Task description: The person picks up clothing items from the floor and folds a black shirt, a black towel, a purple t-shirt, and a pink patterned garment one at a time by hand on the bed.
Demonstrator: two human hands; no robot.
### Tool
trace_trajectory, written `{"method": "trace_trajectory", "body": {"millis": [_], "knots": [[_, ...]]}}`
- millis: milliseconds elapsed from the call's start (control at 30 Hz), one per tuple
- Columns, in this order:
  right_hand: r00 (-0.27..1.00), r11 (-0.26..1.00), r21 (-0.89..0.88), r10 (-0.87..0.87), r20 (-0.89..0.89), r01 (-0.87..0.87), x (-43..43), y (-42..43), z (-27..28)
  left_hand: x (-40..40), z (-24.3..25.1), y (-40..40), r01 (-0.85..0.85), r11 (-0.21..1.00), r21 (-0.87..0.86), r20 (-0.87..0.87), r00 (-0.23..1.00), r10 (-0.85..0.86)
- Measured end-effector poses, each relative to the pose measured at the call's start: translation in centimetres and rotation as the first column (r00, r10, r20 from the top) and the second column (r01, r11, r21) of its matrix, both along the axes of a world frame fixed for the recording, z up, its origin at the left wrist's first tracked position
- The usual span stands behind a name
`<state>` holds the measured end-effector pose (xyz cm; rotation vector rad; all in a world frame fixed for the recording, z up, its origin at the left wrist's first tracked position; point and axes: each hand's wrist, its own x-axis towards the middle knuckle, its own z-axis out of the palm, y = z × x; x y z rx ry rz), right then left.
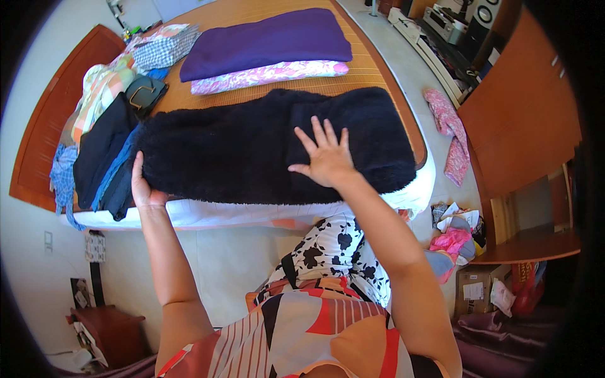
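A black, furry textile (227,146), folded into a long shape, lies along the near edge of a bed. My left hand (146,186) is at its left end, thumb on top and the fingers hidden at or under the edge. On the right part of the textile rests my right hand (326,158), palm down with spread fingers. Beyond it on the bed's woven mat (373,71), a folded purple cloth (269,45) lies on a folded pink and white floral one (269,78).
Clothes (104,146) and a dark green handbag (145,93) crowd the bed's left side near the wooden headboard (61,113). Pink patterned cloth (449,132) and a pile of fabric (456,236) lie on the floor at right, by a cardboard box (477,288) and wooden furniture (520,108).
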<state>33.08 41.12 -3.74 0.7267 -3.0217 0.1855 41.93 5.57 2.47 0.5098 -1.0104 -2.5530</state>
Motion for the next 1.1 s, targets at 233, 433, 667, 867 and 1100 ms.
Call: {"method": "trace_trajectory", "body": {"millis": [233, 433, 667, 867, 1100], "knots": [[0.999, 0.952, -0.304, -0.01, 0.035, 0.02, 1.0, 3.3, 3.1, -5.6, 12.0, 14.8, -0.073, 0.85, -0.521, -0.293, 0.951, -0.098], [0.941, -0.166, -0.97, -0.261, 0.215, 0.175, 3.6, 13.9, 5.0, -9.4, 8.0, 32.7, -0.21, -0.03, -0.977, -0.171, 0.863, -0.476], [0.8, -0.169, -0.859, -0.314, 0.511, 0.483, 2.9, 21.1, 4.1, -7.1, -3.6, 39.1, -0.244, -0.566, -0.788, 0.181, 0.785, -0.592], [0.834, 0.451, -0.712, -0.406, 0.374, 0.539, -5.5, 17.6, 5.1, -8.7, 3.6, 33.1, 0.09, -0.152, -0.984, 0.174, 0.64, -0.749], [0.856, 0.689, -0.525, -0.485, 0.179, 0.5, -9.2, 12.6, 7.8, -8.5, 2.2, 27.2, -0.106, -0.672, -0.733, 0.094, 0.962, -0.255]]}}
